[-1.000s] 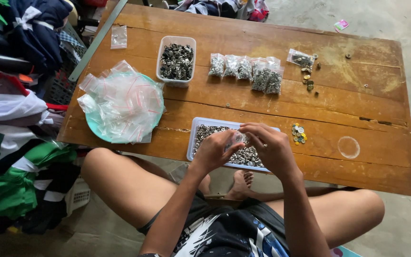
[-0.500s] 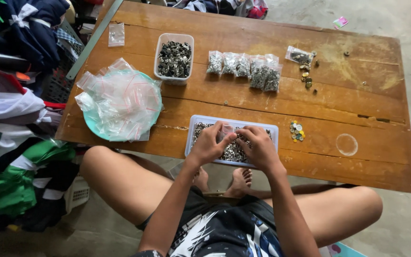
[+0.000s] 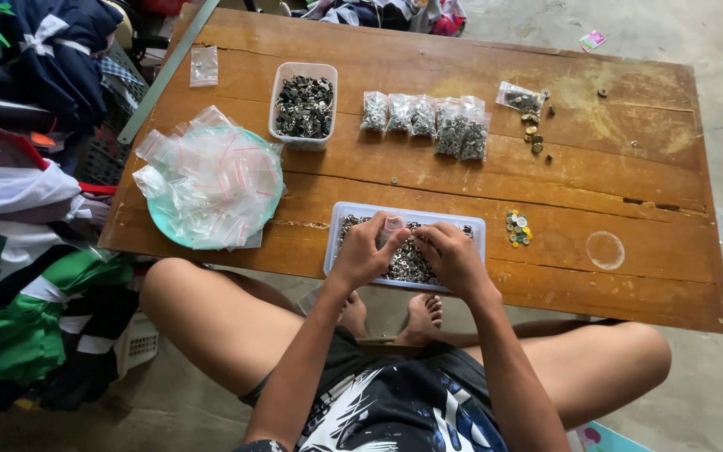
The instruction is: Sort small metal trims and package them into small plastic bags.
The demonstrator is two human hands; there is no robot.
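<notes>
Low wooden table [image 3: 596, 180], clothes heaped alongside. Left hand [image 3: 366, 251] pinching a small clear bag [image 3: 392, 224] above the shallow tray of metal bits [image 3: 407, 261]; right hand [image 3: 453, 255] curled narrow beside it, contents hidden. Bag mouth sagging could scatter pieces beneath the fingertips.

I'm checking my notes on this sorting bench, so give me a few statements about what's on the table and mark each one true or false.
1. Both hands, left hand and right hand, are over the clear tray of small metal parts. True.
2. The pile of empty plastic bags sits on a red plate. False: the plate is teal.
3. A row of filled bags lies beyond the tray. True.
4. The square tub is empty. False: it holds dark metal pieces.
</notes>
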